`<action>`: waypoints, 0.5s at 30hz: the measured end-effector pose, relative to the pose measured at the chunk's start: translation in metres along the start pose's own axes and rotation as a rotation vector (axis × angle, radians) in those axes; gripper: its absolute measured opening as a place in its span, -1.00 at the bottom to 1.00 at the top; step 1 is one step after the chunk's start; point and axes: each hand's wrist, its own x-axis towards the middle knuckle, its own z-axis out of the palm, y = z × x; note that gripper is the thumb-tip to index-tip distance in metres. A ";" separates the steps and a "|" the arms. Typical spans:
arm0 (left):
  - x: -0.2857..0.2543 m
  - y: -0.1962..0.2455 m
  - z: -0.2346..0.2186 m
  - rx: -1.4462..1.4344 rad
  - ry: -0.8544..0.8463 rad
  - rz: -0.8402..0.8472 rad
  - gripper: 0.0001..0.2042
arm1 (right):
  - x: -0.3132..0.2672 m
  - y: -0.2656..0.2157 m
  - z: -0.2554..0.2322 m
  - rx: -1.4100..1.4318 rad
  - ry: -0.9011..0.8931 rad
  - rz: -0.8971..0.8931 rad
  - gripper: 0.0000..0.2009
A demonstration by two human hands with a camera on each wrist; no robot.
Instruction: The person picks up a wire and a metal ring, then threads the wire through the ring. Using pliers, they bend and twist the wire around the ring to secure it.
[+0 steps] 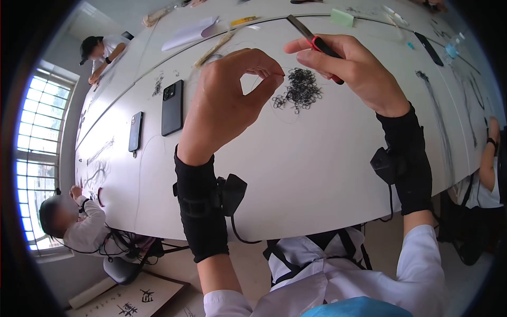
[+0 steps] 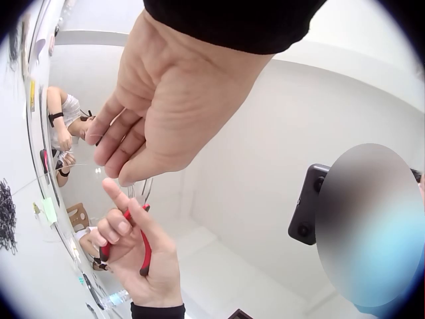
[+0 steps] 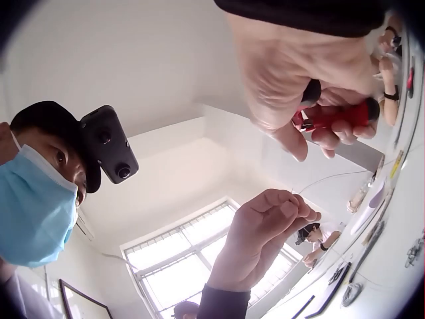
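Observation:
My left hand pinches a thin wire between thumb and fingertips, and a short dark end shows at the tips in the head view. My right hand holds pliers with red and black handles, their metal nose pointing up and left, away from the left hand. In the left wrist view the pliers' handles lie across the palm, with the index finger stretched out. A heap of small black wire loops lies on the table just beyond the left fingertips, between the two hands.
Two dark phones lie on the white table to the left. Farther back are a white sheet, a yellow item and a green note. A bottle stands at right. Other people sit around the table.

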 end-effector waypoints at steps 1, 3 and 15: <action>0.001 0.000 0.002 0.000 0.001 0.011 -0.92 | -0.001 -0.001 0.003 0.047 -0.057 0.024 -0.61; 0.000 0.001 0.004 0.012 -0.004 0.017 -0.92 | -0.001 0.006 0.010 0.054 -0.063 0.039 -0.62; 0.002 0.000 0.005 0.046 -0.017 0.008 -0.91 | 0.000 0.013 0.020 0.071 0.012 -0.004 -0.62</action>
